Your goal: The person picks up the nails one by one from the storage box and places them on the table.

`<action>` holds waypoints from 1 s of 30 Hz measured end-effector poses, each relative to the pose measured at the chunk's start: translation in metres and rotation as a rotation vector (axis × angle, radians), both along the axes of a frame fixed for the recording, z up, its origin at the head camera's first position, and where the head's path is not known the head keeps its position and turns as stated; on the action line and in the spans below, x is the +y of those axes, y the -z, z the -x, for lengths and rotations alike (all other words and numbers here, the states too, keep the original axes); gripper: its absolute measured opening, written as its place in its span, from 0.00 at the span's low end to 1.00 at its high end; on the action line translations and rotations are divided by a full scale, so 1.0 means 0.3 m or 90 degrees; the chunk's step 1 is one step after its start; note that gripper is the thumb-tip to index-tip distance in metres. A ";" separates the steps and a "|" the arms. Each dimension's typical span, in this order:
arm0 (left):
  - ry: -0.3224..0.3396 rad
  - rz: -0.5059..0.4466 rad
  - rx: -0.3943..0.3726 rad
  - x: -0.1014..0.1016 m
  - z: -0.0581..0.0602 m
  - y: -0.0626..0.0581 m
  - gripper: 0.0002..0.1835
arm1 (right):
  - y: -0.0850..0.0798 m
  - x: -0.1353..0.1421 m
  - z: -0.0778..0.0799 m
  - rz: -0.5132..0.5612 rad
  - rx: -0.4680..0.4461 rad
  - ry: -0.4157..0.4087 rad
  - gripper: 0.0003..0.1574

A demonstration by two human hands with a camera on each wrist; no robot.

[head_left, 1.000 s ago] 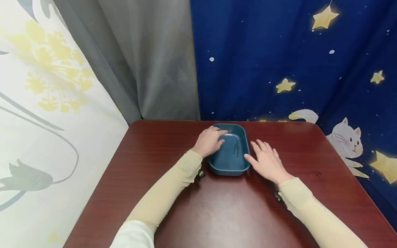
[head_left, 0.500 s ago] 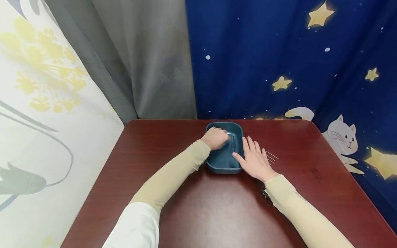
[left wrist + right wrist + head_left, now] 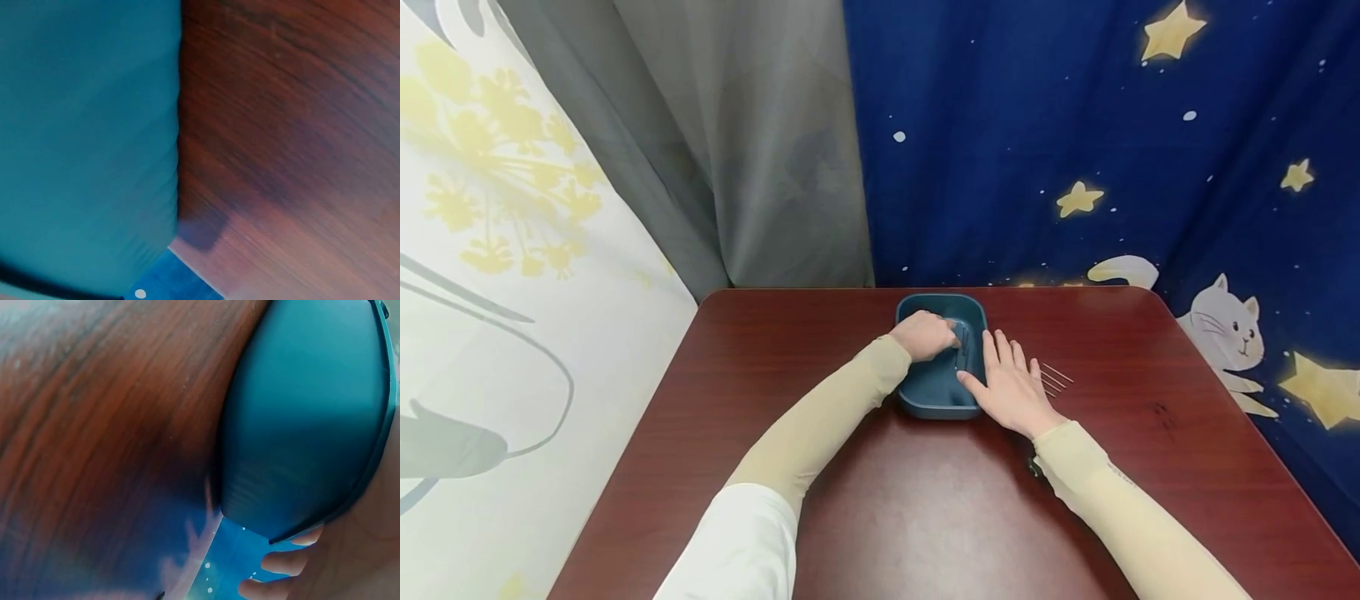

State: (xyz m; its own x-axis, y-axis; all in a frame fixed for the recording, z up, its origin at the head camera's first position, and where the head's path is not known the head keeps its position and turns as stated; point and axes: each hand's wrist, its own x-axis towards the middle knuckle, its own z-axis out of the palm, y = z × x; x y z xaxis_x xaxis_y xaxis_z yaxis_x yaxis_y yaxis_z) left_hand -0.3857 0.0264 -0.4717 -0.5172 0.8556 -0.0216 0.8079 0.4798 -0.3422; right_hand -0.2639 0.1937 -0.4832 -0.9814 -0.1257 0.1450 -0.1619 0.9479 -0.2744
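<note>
A teal rectangular box (image 3: 940,411) with rounded corners stands near the table's back edge. Inside it lie several thin dark sticks (image 3: 964,346). My left hand (image 3: 925,335) reaches over the left rim, fingers bent down, fingertips right at the sticks' upper end; I cannot tell whether they pinch one. My right hand (image 3: 1011,387) lies along the right rim with fingers straight, its thumb reaching over the box. The right wrist view has fingers (image 3: 284,562) beside the box's wall (image 3: 300,425); in the left wrist view, the box's wall (image 3: 87,125) shows without the hand.
Several thin pale sticks (image 3: 1056,379) lie side by side on the dark red table (image 3: 895,492), just right of my right hand. Behind the table hang a grey curtain (image 3: 782,150) and a blue starry curtain (image 3: 970,150).
My left hand has moved right and down into the box, its fingers bending toward the sticks. My right hand has come closer along the right rim, and the pale sticks have come into view.
</note>
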 end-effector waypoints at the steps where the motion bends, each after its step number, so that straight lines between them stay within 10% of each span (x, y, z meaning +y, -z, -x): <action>1: 0.009 0.000 0.002 0.001 0.003 0.001 0.18 | 0.001 -0.001 -0.001 0.001 -0.001 0.000 0.62; 30: 0.009 -0.007 -0.009 0.015 -0.017 0.030 0.17 | -0.002 0.005 -0.008 -0.004 -0.023 -0.002 0.64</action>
State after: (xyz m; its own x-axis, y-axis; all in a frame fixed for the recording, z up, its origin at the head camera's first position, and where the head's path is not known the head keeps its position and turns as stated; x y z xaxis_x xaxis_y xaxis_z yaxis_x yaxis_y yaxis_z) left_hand -0.3806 0.0309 -0.4806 -0.5051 0.8629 -0.0188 0.8192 0.4725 -0.3249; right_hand -0.2614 0.1952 -0.4828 -0.9857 -0.1290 0.1087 -0.1545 0.9491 -0.2745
